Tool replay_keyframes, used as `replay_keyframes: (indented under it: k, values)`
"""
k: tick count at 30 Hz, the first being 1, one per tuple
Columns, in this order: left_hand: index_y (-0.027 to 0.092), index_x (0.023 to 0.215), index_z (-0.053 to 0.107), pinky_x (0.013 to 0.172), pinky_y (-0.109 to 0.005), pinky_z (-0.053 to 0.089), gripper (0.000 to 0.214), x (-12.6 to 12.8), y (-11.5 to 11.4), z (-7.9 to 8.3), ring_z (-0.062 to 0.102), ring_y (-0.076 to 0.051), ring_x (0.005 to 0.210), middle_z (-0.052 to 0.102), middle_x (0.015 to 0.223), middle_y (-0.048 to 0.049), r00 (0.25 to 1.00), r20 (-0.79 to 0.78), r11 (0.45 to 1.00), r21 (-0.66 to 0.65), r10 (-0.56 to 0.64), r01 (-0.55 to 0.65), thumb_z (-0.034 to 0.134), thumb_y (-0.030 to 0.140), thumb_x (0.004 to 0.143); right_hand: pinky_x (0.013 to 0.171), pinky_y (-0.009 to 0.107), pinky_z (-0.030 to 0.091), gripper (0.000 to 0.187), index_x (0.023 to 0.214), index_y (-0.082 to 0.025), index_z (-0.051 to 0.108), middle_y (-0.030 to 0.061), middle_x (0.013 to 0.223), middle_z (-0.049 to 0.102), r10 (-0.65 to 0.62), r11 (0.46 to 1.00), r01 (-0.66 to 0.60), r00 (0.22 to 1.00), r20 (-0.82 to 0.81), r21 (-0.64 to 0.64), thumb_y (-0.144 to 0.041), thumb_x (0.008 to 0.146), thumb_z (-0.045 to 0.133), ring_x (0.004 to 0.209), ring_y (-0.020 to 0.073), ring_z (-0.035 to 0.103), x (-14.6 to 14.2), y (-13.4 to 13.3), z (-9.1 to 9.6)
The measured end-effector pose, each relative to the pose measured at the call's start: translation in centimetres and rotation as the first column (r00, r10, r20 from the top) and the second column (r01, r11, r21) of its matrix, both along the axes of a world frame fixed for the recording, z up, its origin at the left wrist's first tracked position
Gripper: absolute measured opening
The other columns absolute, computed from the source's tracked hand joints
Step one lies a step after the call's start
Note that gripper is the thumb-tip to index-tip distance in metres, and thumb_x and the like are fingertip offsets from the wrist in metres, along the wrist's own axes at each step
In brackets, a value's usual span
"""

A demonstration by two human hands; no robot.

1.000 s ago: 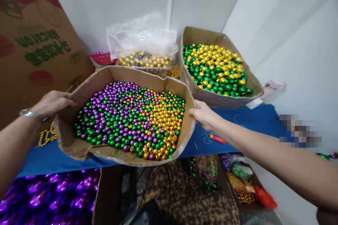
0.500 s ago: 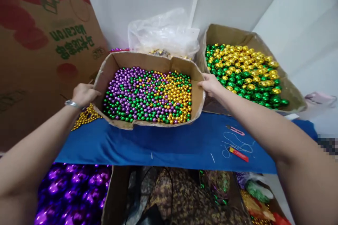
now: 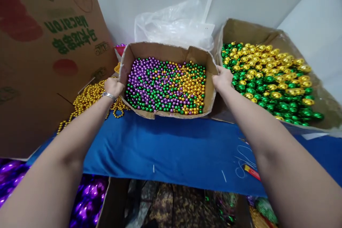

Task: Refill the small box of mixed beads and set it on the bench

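Between my two hands is a shallow cardboard box [image 3: 167,114] of loose purple, green and gold beads [image 3: 165,85]. My left hand [image 3: 114,87], with a silvery band at the wrist, grips the box's left wall. On the opposite wall my right hand [image 3: 223,78] is closed, its fingertips partly hidden by the box edge. The box is toward the back of a table with a blue cloth [image 3: 187,153]; whether its underside touches the cloth I cannot tell. Gold bead strings [image 3: 89,98] lie beside my left hand.
A bigger box of gold and green beads [image 3: 267,78] stands at the right. Clear plastic [image 3: 171,25] lies behind. A tall carton [image 3: 53,78] rises at the left. Thread and a red-yellow cutter [image 3: 252,172] lie on the cloth. Large purple balls [image 3: 89,199] sit below the front edge.
Both hands have carried the bead box farther back on the table and away from the front edge. More of the gold bead strings at the left now shows. The view has shifted.
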State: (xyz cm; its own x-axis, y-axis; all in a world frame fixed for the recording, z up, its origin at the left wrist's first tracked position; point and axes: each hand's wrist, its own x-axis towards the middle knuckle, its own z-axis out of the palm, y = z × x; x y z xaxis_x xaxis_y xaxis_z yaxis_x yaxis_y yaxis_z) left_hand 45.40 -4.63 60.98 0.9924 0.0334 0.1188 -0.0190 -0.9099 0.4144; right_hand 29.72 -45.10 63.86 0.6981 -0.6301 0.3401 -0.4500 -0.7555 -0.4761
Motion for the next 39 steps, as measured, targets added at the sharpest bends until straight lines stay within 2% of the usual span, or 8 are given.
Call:
replay_keyframes:
  k: [6, 13, 21, 25, 29, 31, 34, 39]
  values:
    - [0.014, 0.077, 0.068, 0.060, -0.030, 0.035, 0.016, -0.6, -0.3, -1.2, 0.060, -0.024, 0.075, 0.068, 0.079, -0.0102, 1.000, 0.011, 1.000, -0.002, -0.008, 0.008, 0.056, 0.021, 0.069, 0.093, 0.040, 0.046, 0.042, 0.119, -0.020, 0.068, 0.0095, 0.106, 0.070, -0.131, 0.991, 0.131, 0.991, -0.022, -0.005, -0.015, 0.080, 0.053, 0.103, 0.0289, 0.062, 0.3, 1.4, 0.4]
    - [0.014, 0.082, 0.069, 0.068, -0.032, 0.039, 0.020, 0.2, -1.2, -2.2, 0.061, -0.028, 0.084, 0.070, 0.089, -0.0144, 0.999, 0.036, 0.998, -0.049, -0.022, 0.024, 0.054, 0.023, 0.073, 0.092, 0.042, 0.046, 0.051, 0.136, -0.011, 0.048, 0.0204, 0.112, 0.066, -0.219, 0.959, 0.160, 0.941, -0.259, -0.232, -0.013, 0.085, 0.053, 0.107, 0.0321, 0.063, -0.5, 1.4, -1.3]
    - [0.013, 0.079, 0.070, 0.073, -0.032, 0.038, 0.019, 0.4, -1.7, -2.2, 0.062, -0.027, 0.089, 0.071, 0.092, -0.0159, 0.998, 0.035, 0.992, -0.106, -0.058, 0.061, 0.052, 0.018, 0.075, 0.100, 0.059, 0.039, 0.054, 0.145, -0.017, 0.044, 0.0279, 0.150, 0.031, -0.055, 0.936, -0.002, 0.987, -0.153, -0.352, -0.024, 0.091, 0.051, 0.136, 0.0419, 0.037, -1.3, 3.8, -4.1]
    - [0.013, 0.078, 0.071, 0.070, -0.033, 0.038, 0.022, 0.5, -1.8, -2.5, 0.062, -0.028, 0.083, 0.071, 0.089, -0.0172, 0.998, 0.035, 0.990, -0.131, -0.046, 0.051, 0.052, 0.025, 0.079, 0.109, 0.050, 0.035, 0.050, 0.140, -0.011, 0.049, 0.0244, 0.147, 0.041, 0.300, 0.894, -0.353, 0.929, -0.214, -0.275, -0.035, 0.096, 0.044, 0.136, 0.0330, 0.040, -1.6, 9.4, -4.5]
    - [0.013, 0.077, 0.071, 0.071, -0.032, 0.039, 0.022, 1.1, -1.8, -2.7, 0.062, -0.028, 0.084, 0.070, 0.086, -0.0151, 0.998, 0.045, 0.981, -0.190, -0.041, 0.049, 0.058, 0.031, 0.078, 0.097, 0.045, 0.046, 0.069, 0.151, -0.023, 0.035, 0.0156, 0.137, 0.056, 0.642, 0.698, -0.714, 0.657, -0.394, -0.054, -0.057, 0.092, 0.046, 0.122, 0.0314, 0.055, -1.2, 20.1, -3.8]
    - [0.012, 0.077, 0.071, 0.070, -0.031, 0.039, 0.027, 1.4, -1.3, -2.9, 0.062, -0.027, 0.082, 0.069, 0.081, -0.0126, 0.997, 0.033, 0.958, -0.275, -0.073, 0.080, 0.059, 0.036, 0.079, 0.090, 0.045, 0.049, 0.083, 0.154, -0.022, 0.026, 0.0174, 0.131, 0.059, 0.630, 0.682, -0.732, 0.580, -0.516, 0.010, -0.060, 0.086, 0.053, 0.114, 0.0337, 0.060, -0.7, 25.0, -3.5]
    - [0.013, 0.086, 0.070, 0.068, -0.029, 0.041, 0.045, 0.8, 0.2, -3.7, 0.061, -0.021, 0.073, 0.069, 0.078, -0.0088, 0.992, 0.049, 0.908, -0.400, -0.117, 0.127, 0.042, 0.048, 0.092, 0.087, 0.043, 0.049, 0.061, 0.145, -0.021, 0.041, 0.0166, 0.119, 0.067, 0.584, 0.700, -0.713, 0.536, -0.610, 0.044, -0.044, 0.090, 0.051, 0.109, 0.0326, 0.064, 0.5, 29.2, -3.5]
    - [0.015, 0.088, 0.065, 0.077, -0.032, 0.042, 0.047, -4.1, 3.1, -8.8, 0.062, -0.022, 0.086, 0.067, 0.088, -0.0139, 0.982, 0.182, 0.940, -0.325, -0.042, 0.101, 0.022, 0.031, 0.099, 0.083, 0.041, 0.049, 0.042, 0.128, -0.019, 0.057, 0.0171, 0.108, 0.071, 0.558, 0.694, -0.716, 0.603, -0.570, -0.078, -0.030, 0.097, 0.031, 0.100, 0.0312, 0.068, 1.7, 28.9, -4.2]
